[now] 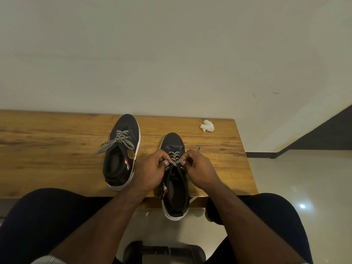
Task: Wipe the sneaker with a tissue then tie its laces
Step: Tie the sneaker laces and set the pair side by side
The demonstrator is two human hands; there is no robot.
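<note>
Sneaker (176,189): dark upper, white sole, heel hanging over the desk (57,149) near edge.
Laces (175,159): black-and-white checkered, crossed over the tongue.
Hands: left hand (150,168) and right hand (200,166) each pinch a lace.
Tissue (207,126): crumpled, far right.
Hidden: fingertips curled under; knot unclear.

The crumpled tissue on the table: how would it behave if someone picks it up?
The tissue is loosely crumpled and small, so it is probably very light and soft, yielding when pinched. Lying free on the table, it would likely slide at a nudge.
</note>
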